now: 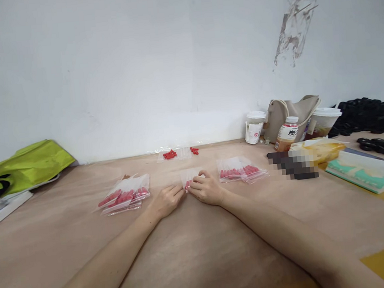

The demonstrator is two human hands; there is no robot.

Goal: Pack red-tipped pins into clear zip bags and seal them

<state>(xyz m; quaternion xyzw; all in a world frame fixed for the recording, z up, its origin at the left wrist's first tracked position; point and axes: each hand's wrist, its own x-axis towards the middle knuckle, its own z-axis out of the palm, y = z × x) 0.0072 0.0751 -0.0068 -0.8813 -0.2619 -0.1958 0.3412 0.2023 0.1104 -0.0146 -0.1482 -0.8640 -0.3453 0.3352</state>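
Observation:
In the middle of the table lies a small transparent plastic bag point(192, 172) with red pieces showing through its lower part. My left hand point(169, 200) pinches its near left edge, fingers pressed together. From the right, my right hand point(206, 189) grips the same bag with curled fingers that cover part of the red pieces. Left of my hands, a stack of similar bags point(126, 197) holds red, stick-like pieces. More such bags point(239, 170) overlap just right of my right hand.
Loose red pieces point(169, 154) lie by the wall with transparent plastic. At right stand a lidded cup point(255, 127), a bottle point(286, 135) and a beige bag point(275, 116), near a tissue pack point(362, 171) and black items point(367, 113). A lime-green bag point(32, 164) is at left.

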